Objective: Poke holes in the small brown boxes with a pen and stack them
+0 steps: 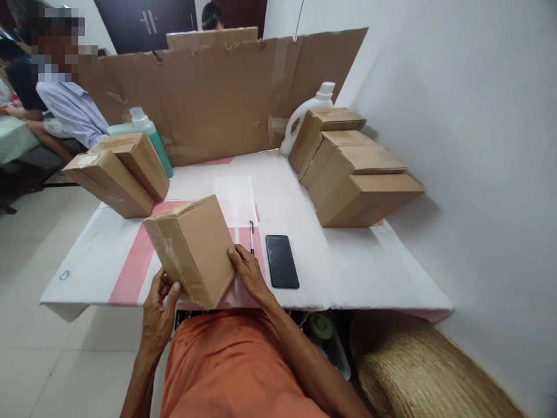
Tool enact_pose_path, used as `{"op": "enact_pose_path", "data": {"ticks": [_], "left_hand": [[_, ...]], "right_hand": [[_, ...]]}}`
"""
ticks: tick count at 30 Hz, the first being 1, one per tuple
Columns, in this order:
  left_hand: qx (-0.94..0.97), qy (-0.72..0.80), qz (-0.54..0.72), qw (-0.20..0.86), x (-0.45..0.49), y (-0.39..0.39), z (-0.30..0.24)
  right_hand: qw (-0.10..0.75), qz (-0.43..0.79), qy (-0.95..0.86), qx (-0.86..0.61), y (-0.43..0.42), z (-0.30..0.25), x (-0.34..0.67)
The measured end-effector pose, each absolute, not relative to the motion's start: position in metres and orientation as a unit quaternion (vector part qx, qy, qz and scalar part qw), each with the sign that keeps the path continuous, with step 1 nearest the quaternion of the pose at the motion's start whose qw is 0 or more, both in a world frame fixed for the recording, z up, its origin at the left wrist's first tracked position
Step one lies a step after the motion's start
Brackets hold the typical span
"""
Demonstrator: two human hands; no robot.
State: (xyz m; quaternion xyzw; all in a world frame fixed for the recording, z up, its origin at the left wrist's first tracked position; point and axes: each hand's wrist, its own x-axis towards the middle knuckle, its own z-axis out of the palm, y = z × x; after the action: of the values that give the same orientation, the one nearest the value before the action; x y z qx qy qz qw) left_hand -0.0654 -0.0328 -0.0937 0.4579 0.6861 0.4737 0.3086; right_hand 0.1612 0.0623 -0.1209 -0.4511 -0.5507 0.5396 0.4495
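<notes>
Between my two hands is a brown cardboard box (pixel 206 244), tilted, with clear tape along its narrow side. My left hand (pixel 160 307) grips its lower left edge, the thumb on the taped side. My right hand (pixel 249 268) holds the box's right side, thumb on the face and the other fingers partly hidden behind it. Just right of that hand, a black smartphone (pixel 282 261) lies on the table. A pen (pixel 252 235) rests beyond the right hand, near a white sheet of paper (pixel 235 197).
Two cardboard boxes (pixel 117 177) and a green-filled bottle (pixel 159 145) stand at left. Several boxes (pixel 369 197) and a white jug (pixel 300 119) line the right. A cardboard panel (pixel 217 98) closes the back of the table (pixel 357 267). A woven basket (pixel 418 366) sits lower right; a person (pixel 73 110) is at far left.
</notes>
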Motion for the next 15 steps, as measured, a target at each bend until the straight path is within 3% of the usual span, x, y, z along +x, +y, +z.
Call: {"op": "enact_pose_path", "data": {"ticks": [9,15], "left_hand": [[0.458,0.653,0.518,0.31,-0.039,-0.044,-0.069],[0.499,0.682,0.463,0.267,-0.04,-0.029,-0.068]], "right_hand": [[0.461,0.542,-0.546,-0.442,0.057,-0.117,0.171],[0.436,0.543,-0.533,-0.48,0.059,-0.128,0.174]]}}
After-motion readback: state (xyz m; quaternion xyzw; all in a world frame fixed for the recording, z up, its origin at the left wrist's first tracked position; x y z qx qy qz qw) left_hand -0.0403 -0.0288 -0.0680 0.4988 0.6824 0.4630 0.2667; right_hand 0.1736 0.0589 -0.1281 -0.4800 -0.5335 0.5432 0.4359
